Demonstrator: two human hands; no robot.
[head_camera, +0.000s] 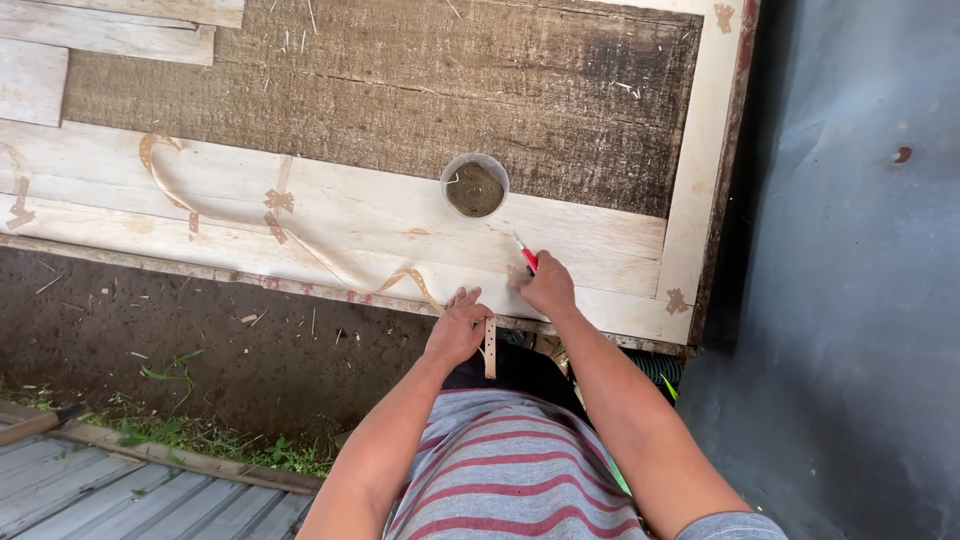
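My right hand (547, 287) grips a small red-handled knife (525, 256) with its tip pointing up-left over the pale wooden board (360, 215). My left hand (458, 327) presses down on a thin tan strip (489, 347) at the board's near edge; the strip's end hangs down below the hand. The same long strip (300, 240) curls away to the left across the board. A small round cup of brown material (474, 186) stands on the board just beyond my hands.
The board lies on a rough dark wooden panel (450, 90) with a pale frame (700, 170). Bare soil (200, 340) and grass lie to the left, corrugated metal sheet (90, 495) at bottom left, a grey tarp (860, 300) on the right.
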